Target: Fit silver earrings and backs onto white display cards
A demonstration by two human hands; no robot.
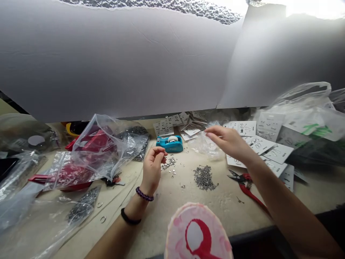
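Centrally, a scatter of small silvery pieces lay on the pale worktop, partly hidden by the left hand and too tiny for their exact form to be made out. That hand was curled, thumb tip close to the bent fingers; whether anything was pinched between them could not be told. The right hand was well apart from it, over a crumpled clear bag, its fingers nearly straight and close together, and it was unclear whether they touched the plastic or gripped anything. Between the hands, nearer the wearer, thin grey metal pins bristled in a loose, spiky mound. Just behind the left hand stood a glossy blue tape dispenser with a round white roll. Farther out, flat white cards overlapped, their print too small to read, and red-handled cutters were partly covered by the right forearm. A purple beaded bracelet and a black band circled the left wrist. To the left, filmy, wrinkled plastic bags blurred the red things inside; at the right, a milky carrier bag half veiled its contents. A pink oval thing was cut off by the bottom edge, and behind everything spread a smooth white sheet, ragged along its top against bumpy silver foil
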